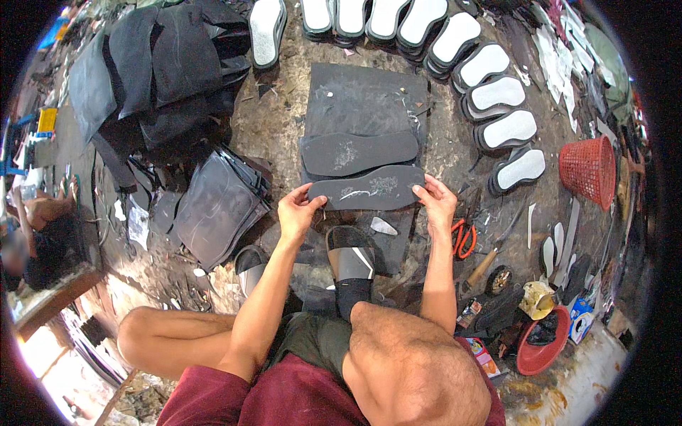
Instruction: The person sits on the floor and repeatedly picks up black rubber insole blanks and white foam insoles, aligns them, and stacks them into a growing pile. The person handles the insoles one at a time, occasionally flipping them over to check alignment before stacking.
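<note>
Left hand and right hand each pinch one end of a dark grey sole piece, thumbs on top, fingers at the edge. It spans the gap between them, so neither hand is nearer. Its long axis runs left to right across the body, the right end slightly farther away; the broader end seems to point right. Just beyond it, a second sole piece lies nearly parallel, on a dark sheet. Orange-handled scissors rest just beside the right wrist; farther out, white-topped soles form an arc.
</note>
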The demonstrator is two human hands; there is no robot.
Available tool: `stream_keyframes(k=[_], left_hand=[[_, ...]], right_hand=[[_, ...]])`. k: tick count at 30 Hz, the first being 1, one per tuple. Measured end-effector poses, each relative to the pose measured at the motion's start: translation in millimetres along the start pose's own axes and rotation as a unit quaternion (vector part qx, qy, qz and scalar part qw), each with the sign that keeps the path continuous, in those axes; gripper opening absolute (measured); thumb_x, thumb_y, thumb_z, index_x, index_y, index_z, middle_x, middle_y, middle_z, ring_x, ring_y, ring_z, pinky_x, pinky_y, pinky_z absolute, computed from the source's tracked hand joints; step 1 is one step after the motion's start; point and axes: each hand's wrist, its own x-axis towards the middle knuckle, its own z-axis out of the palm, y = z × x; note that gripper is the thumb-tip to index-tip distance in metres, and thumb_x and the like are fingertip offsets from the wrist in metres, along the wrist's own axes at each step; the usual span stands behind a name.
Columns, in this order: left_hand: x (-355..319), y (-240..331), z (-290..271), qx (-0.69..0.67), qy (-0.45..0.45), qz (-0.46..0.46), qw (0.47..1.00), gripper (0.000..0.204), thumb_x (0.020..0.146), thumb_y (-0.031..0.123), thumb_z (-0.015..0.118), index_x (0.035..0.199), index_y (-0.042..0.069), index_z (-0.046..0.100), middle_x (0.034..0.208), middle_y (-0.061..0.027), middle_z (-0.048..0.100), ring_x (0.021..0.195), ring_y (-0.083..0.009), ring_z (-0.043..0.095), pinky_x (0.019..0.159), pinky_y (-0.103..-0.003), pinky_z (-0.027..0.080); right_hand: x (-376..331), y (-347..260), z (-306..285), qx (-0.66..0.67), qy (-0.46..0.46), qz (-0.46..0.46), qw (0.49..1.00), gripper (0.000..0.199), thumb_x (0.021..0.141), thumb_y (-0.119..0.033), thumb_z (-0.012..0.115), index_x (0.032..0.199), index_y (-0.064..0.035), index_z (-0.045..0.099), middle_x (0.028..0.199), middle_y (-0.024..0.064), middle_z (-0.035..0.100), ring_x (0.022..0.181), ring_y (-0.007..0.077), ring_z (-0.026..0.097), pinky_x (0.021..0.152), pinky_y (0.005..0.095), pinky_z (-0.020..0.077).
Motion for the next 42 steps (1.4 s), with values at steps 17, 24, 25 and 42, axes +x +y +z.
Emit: stream_keyframes(k=[17,24,25,42], left_hand=[[10.0,-7.4,0.3,0.036,0.0,0.011,0.999,0.048,0.078,0.004,0.081,0.121,-0.006,0.062,0.099,-0.0111,0.072,0.085,-0.0149,0.069,0.076,-0.027,0.055],[4.9,17.3,5.8,0.23,0.063,0.01,0.971,0.047,0.072,0.011,0.082,0.113,-0.004,0.066,0.09,-0.0097,0.073,0.082,-0.015,0.069,0.075,-0.03,0.055],[5.7,15.4,2.7,0.243,0.07,0.007,0.967,0.047,0.071,0.012,0.082,0.112,-0.004,0.067,0.089,-0.0097,0.073,0.082,-0.0149,0.069,0.076,-0.03,0.055],[1.9,63.3,-6.5,-0.34,-0.04,-0.268,0.901,0.036,0.099,0.032,0.05,0.121,0.006,0.062,0.1,-0.0002,0.066,0.097,-0.0215,0.051,0.096,-0.045,0.039]], right_hand=[[10.2,17.6,1.9,-0.007,-0.007,-0.029,1.0,0.043,0.078,0.0,0.08,0.119,0.002,0.066,0.104,0.0097,0.07,0.089,0.0144,0.066,0.08,0.0286,0.0543],[-5.7,-1.2,24.0,-0.392,0.106,-0.146,0.902,0.052,0.073,-0.024,0.086,0.117,-0.0022,0.07,0.107,0.012,0.069,0.097,0.0284,0.066,0.085,0.0426,0.0541],[-15.1,-19.9,33.9,-0.513,0.139,-0.184,0.827,0.054,0.072,-0.028,0.086,0.117,-0.0027,0.07,0.108,0.0127,0.069,0.099,0.0315,0.066,0.086,0.0452,0.0537],[-130.5,-170.2,61.5,-0.217,-0.227,-0.431,0.846,0.033,0.069,-0.018,0.087,0.096,-0.003,0.073,0.082,0.0103,0.065,0.075,0.0262,0.063,0.068,0.0359,0.0511]])
